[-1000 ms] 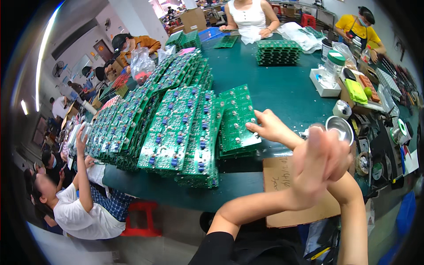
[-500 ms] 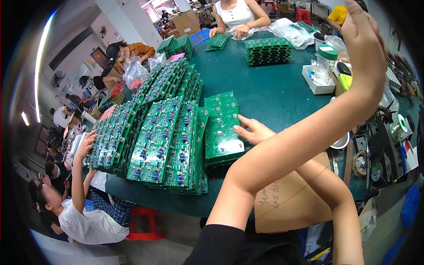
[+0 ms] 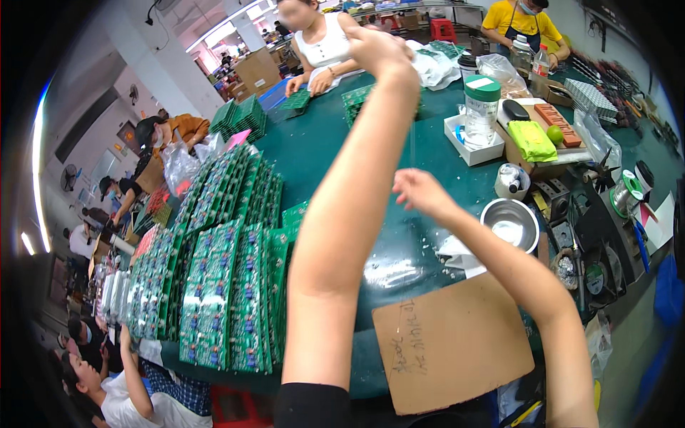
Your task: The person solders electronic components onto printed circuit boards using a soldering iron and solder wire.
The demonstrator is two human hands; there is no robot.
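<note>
My left hand (image 3: 383, 53) is raised high over the far middle of the green table, in front of a stack of green circuit boards (image 3: 354, 100). Its fingers are bent away and do not show clearly. My right hand (image 3: 422, 192) hovers above the tabletop with fingers loosely bent and a little apart, nothing seen in them. Rows of upright circuit boards (image 3: 207, 292) with blue and silver parts stand left of my left forearm. That forearm hides most of a flatter green board (image 3: 294, 214) beside them.
A brown cardboard sheet (image 3: 457, 342) lies at the near edge. To the right are a metal bowl (image 3: 510, 225), a green-lidded jar (image 3: 481, 114) in a white box, a yellow-green packet (image 3: 531, 140) and a solder spool (image 3: 626, 194). Co-workers sit around the table.
My right hand has left the green board and is out over the table to its right. My left hand has swung leftward from the upper right. The view has turned somewhat to the right.
</note>
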